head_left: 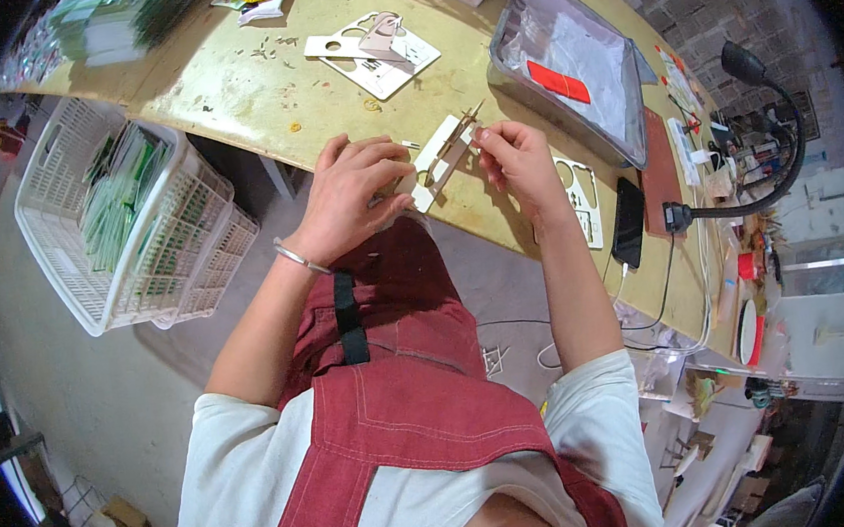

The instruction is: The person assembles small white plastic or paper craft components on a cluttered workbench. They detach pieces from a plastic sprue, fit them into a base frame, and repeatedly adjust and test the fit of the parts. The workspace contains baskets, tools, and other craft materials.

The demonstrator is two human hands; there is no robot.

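Note:
A pale, narrow flat-cut wooden piece [451, 163], with slots and upright slats along it, slants over the table's near edge. At its lower left end is my left hand [360, 184], fingers bent over and thumb against that end; the inside of the grip is hidden. My right hand [517, 163] pinches at the piece's upper right side with thumb and forefinger, near a thin pointed slat. Farther up the table lies a pale cut-out board [386, 78] with other flat parts on it. Another cut-out sheet [580, 199] rests beside my right wrist.
A grey plastic bin [497, 61] with a red packet [558, 82] stands at the right. A black phone [627, 220] on a cable and a gooseneck lamp [801, 145] are nearby. Small scraps [271, 48] dot the table. At the left stands a white basket [95, 312] of packed sheets.

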